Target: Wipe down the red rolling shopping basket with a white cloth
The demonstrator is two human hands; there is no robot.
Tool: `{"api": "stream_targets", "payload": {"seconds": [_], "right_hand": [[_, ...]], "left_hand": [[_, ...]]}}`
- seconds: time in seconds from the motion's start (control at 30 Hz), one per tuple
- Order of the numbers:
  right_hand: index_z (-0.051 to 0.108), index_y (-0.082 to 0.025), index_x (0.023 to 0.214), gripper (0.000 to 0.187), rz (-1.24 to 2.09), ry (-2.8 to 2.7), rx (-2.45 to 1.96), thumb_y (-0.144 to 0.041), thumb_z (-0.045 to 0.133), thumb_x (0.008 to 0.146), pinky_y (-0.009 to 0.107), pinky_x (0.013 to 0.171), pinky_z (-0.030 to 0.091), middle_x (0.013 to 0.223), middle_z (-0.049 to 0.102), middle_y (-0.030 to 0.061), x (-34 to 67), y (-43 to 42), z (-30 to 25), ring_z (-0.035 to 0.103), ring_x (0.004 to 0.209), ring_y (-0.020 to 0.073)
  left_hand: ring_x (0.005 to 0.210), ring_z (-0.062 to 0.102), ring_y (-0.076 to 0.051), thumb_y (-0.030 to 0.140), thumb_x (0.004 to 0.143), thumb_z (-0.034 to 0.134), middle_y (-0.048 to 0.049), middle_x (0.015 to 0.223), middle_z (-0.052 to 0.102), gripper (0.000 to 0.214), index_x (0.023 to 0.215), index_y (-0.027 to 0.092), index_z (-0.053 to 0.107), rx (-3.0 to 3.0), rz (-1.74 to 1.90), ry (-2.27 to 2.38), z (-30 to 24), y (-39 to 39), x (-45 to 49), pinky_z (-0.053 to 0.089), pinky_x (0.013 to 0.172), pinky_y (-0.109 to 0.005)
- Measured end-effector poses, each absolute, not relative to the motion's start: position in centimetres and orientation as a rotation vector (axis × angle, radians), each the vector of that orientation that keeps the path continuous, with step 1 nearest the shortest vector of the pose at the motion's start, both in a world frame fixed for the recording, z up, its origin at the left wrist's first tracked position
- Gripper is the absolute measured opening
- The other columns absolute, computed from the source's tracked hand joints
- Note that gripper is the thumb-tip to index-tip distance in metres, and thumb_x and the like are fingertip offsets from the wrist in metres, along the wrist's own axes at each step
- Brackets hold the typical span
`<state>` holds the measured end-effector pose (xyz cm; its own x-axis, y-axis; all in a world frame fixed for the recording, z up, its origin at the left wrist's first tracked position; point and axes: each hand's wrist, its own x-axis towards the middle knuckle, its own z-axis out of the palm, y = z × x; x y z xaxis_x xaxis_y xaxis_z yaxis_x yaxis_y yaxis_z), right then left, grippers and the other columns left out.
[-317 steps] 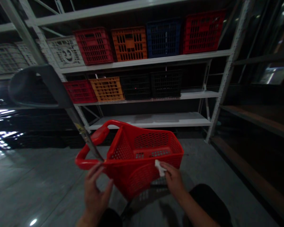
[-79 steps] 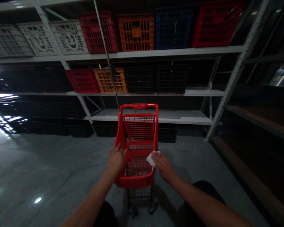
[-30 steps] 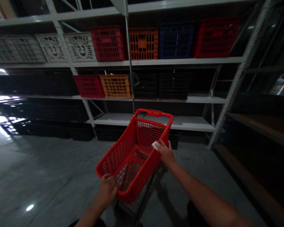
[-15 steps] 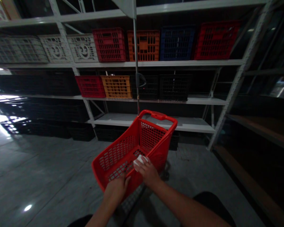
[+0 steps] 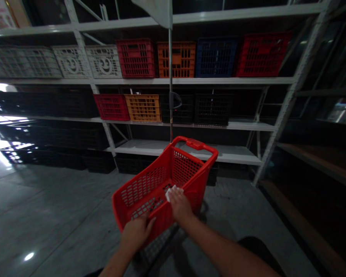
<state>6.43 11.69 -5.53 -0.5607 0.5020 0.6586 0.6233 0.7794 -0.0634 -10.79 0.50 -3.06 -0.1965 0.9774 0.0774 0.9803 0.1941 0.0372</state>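
Red basket cart [image 5: 144, 184] stood right in front of you on the grey floor [image 5: 60, 215], angled away to the right, handle [image 5: 197, 144] at the far end. Your left hand [image 5: 137, 231] lay on its near end wall, fingers close together; whether they hooked the rim, I couldn't tell. Your right hand [image 5: 180, 206] had its fingers folded over a white cloth [image 5: 172, 191], pressed to the right-hand rim. Wiping stood at that rim; in the dim light, nothing showed which parts were done. The wheels were hidden underneath. Beyond rose a thin pole [image 5: 170, 77], then shelving [image 5: 190, 80] with coloured crates [image 5: 175, 59].
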Motion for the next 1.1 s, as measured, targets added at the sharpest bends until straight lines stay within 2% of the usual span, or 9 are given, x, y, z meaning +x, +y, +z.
{"api": "stream_targets", "payload": {"seconds": [0.1, 0.23, 0.53, 0.63, 0.73, 0.8, 0.9, 1.0, 1.1], "right_hand": [[0.039, -0.012, 0.131, 0.044, -0.201, -2.367, -0.664, -0.019, 0.04, 0.087, 0.042, 0.106, 0.028, 0.132, 0.045, 0.0107, 4.0, 9.1, -6.6, 0.029, 0.129, 0.0204], [0.041, -0.013, 0.129, 0.041, -0.232, -2.471, -0.621, -0.017, 0.037, 0.088, 0.041, 0.107, 0.024, 0.134, 0.044, 0.0097, 6.9, 10.7, -4.9, 0.03, 0.129, 0.0191], [0.047, -0.01, 0.125, 0.047, -0.506, -2.322, -1.117, -0.003, 0.033, 0.082, 0.043, 0.107, 0.019, 0.13, 0.047, 0.0111, 21.3, 20.5, 3.6, 0.039, 0.124, 0.0226], [0.048, -0.009, 0.125, 0.05, -0.508, -2.107, -1.357, 0.0, 0.033, 0.078, 0.048, 0.106, 0.018, 0.13, 0.048, 0.0117, 24.6, 22.3, 5.0, 0.036, 0.125, 0.0244], [0.045, -0.011, 0.128, 0.054, -0.423, -1.901, -1.355, 0.0, 0.03, 0.077, 0.049, 0.104, 0.024, 0.131, 0.046, 0.0113, 25.2, 22.4, 4.1, 0.032, 0.127, 0.023], [0.042, -0.012, 0.13, 0.055, -0.341, -1.824, -1.2, 0.0, 0.027, 0.078, 0.046, 0.104, 0.029, 0.134, 0.044, 0.0102, 24.1, 21.4, 2.8, 0.03, 0.129, 0.0199], [0.042, -0.012, 0.13, 0.052, -0.265, -1.807, -0.94, -0.003, 0.025, 0.081, 0.043, 0.106, 0.029, 0.134, 0.043, 0.0096, 20.8, 18.8, 0.6, 0.024, 0.131, 0.0185], [0.04, -0.015, 0.132, 0.05, -0.247, -1.884, -0.795, -0.006, 0.029, 0.083, 0.045, 0.106, 0.029, 0.135, 0.042, 0.0088, 17.1, 16.2, -1.2, 0.025, 0.131, 0.0196], [0.035, -0.016, 0.134, 0.051, -0.278, -1.971, -0.7, -0.008, 0.033, 0.084, 0.048, 0.104, 0.03, 0.135, 0.042, 0.0083, 14.8, 15.0, -2.5, 0.025, 0.131, 0.0206]], "left_hand": [[0.079, 0.065, -0.024, 0.051, 0.084, 0.023, -0.0106, 0.081, 0.069, 0.05, 0.096, 0.018, 0.058, -1.978, -0.087, -2.398, -3.3, 0.6, -12.0, 0.046, 0.067, -0.033], [0.081, 0.065, -0.024, 0.051, 0.085, 0.022, -0.0113, 0.083, 0.07, 0.052, 0.103, 0.018, 0.057, -1.984, -0.041, -2.37, -3.5, 0.8, -14.2, 0.046, 0.069, -0.032], [0.08, 0.064, -0.023, 0.051, 0.085, 0.024, -0.0099, 0.082, 0.069, 0.051, 0.102, 0.018, 0.058, -2.06, -0.053, -2.33, -3.5, 1.0, -16.8, 0.045, 0.07, -0.031], [0.08, 0.064, -0.021, 0.052, 0.084, 0.024, -0.0087, 0.081, 0.069, 0.05, 0.096, 0.019, 0.059, -2.081, -0.07, -2.32, -3.7, 0.8, -17.6, 0.044, 0.07, -0.029], [0.08, 0.064, -0.023, 0.056, 0.083, 0.022, -0.0092, 0.08, 0.069, 0.055, 0.097, 0.018, 0.059, -2.08, -0.07, -2.328, -3.4, 0.7, -18.7, 0.044, 0.069, -0.03], [0.078, 0.064, -0.025, 0.061, 0.081, 0.021, -0.0107, 0.078, 0.068, 0.061, 0.088, 0.017, 0.062, -2.043, -0.042, -2.361, -2.4, 1.0, -18.8, 0.044, 0.068, -0.033], [0.079, 0.063, -0.025, 0.062, 0.081, 0.019, -0.0106, 0.08, 0.068, 0.063, 0.079, 0.017, 0.063, -2.097, -0.12, -2.354, 0.4, 2.5, -16.6, 0.044, 0.07, -0.033], [0.093, 0.061, -0.018, 0.054, 0.085, 0.023, -0.006, 0.102, 0.066, 0.052, 0.098, 0.022, 0.061, -2.38, -0.384, -2.137, 3.5, 5.5, -11.3, 0.042, 0.081, -0.027], [0.102, 0.057, -0.016, 0.049, 0.087, 0.025, -0.0053, 0.111, 0.063, 0.046, 0.109, 0.022, 0.056, -2.442, -0.465, -1.97, 5.3, 8.9, -5.3, 0.039, 0.086, -0.023]]}}
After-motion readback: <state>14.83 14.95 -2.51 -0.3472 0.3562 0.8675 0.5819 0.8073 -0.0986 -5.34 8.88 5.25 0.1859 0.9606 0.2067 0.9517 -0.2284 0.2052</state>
